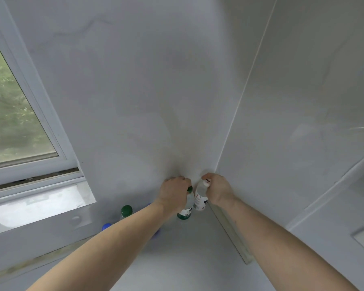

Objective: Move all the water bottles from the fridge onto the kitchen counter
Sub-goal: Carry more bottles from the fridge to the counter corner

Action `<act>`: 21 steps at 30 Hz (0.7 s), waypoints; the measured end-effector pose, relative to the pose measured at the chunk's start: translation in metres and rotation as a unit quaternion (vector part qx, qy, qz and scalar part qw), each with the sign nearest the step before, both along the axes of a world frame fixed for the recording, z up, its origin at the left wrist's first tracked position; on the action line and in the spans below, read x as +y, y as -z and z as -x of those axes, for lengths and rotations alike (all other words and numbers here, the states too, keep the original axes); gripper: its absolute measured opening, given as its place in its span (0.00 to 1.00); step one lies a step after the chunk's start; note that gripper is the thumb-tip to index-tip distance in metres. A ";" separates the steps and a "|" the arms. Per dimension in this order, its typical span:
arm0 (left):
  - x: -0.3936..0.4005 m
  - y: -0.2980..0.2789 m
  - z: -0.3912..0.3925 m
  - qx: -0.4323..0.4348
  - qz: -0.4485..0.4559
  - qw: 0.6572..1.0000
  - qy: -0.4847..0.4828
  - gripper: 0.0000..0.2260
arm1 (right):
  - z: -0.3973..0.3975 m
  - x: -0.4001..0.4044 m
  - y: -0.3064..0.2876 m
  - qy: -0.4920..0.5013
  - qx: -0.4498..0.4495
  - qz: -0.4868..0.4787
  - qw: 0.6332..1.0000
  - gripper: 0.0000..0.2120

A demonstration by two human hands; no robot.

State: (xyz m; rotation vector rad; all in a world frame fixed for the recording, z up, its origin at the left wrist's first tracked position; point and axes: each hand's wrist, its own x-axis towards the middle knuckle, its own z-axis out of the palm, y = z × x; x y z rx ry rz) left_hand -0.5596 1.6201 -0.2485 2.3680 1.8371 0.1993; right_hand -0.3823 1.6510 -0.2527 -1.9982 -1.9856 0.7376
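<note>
Window (13,114) at far left. Blue cap (106,226) and green cap (126,210) partly hidden behind left forearm, on bench (187,259). Left hand (173,193) clamped around neck of green-label bottle (185,212), upright on bench. Just beside, right hand (218,189) gripping top of white-label bottle (200,199) in wall corner.

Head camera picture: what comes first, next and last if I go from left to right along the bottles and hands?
Blue bottle cap → green-capped bottle → left hand → green-label bottle → white-label bottle → right hand.
</note>
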 end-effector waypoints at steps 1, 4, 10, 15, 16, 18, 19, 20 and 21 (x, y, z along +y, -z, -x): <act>-0.005 -0.002 0.002 0.005 0.005 1.000 -0.004 0.11 | -0.001 -0.004 0.002 0.001 0.000 0.003 1.000 0.27; -0.028 -0.010 0.012 -0.014 0.017 1.000 -0.005 0.17 | -0.003 -0.024 0.011 0.002 0.024 -0.024 0.999 0.29; -0.109 -0.024 0.046 -0.121 0.026 0.992 -0.011 0.20 | 0.009 -0.131 -0.004 0.025 0.163 -0.090 0.982 0.28; -0.182 -0.027 0.078 -0.137 0.045 0.989 -0.005 0.18 | 0.010 -0.216 -0.024 0.041 0.175 -0.055 0.982 0.26; -0.191 -0.030 0.081 -0.145 0.043 0.989 -0.007 0.18 | 0.011 -0.226 -0.031 0.042 0.168 -0.052 0.983 0.25; -0.223 -0.031 0.083 -0.149 0.064 0.987 -0.002 0.18 | 0.013 -0.265 -0.035 0.043 0.167 -0.037 0.984 0.24; -0.235 -0.031 0.082 -0.160 0.066 0.985 -0.001 0.18 | 0.013 -0.281 -0.037 0.032 0.168 -0.041 0.984 0.24; -0.249 -0.031 0.081 -0.163 0.072 0.984 0.004 0.18 | 0.013 -0.299 -0.038 0.029 0.159 -0.039 0.986 0.24; -0.260 -0.033 0.079 -0.167 0.079 0.983 0.007 0.18 | 0.013 -0.313 -0.040 0.031 0.152 -0.039 0.987 0.24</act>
